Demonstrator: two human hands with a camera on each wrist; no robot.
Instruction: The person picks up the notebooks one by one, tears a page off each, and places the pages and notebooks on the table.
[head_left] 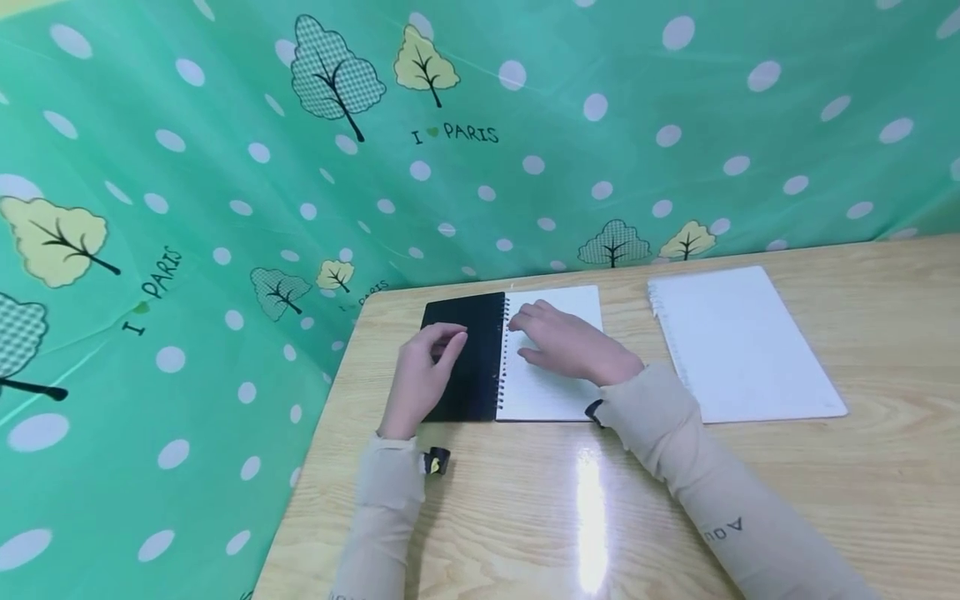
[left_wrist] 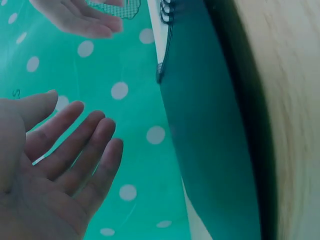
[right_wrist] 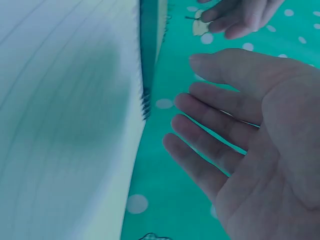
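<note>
A spiral notebook lies open on the table, its black cover point(head_left: 476, 358) folded out to the left and a lined white page point(head_left: 551, 396) on the right of the coil. My left hand point(head_left: 423, 371) hovers over the black cover's left part, fingers loosely bent and holding nothing. Over the lined page, near the coil, my right hand point(head_left: 566, 340) hangs with relaxed fingers and an empty palm. Both wrist views show a gap between the fingers and the notebook. To the right lies a loose stack of white paper point(head_left: 742, 342) with a ragged left edge.
The light wooden table point(head_left: 510, 508) carries a bright glare streak near its front. A green cloth point(head_left: 480, 208) with white dots and printed trees hangs behind and to the left of the table.
</note>
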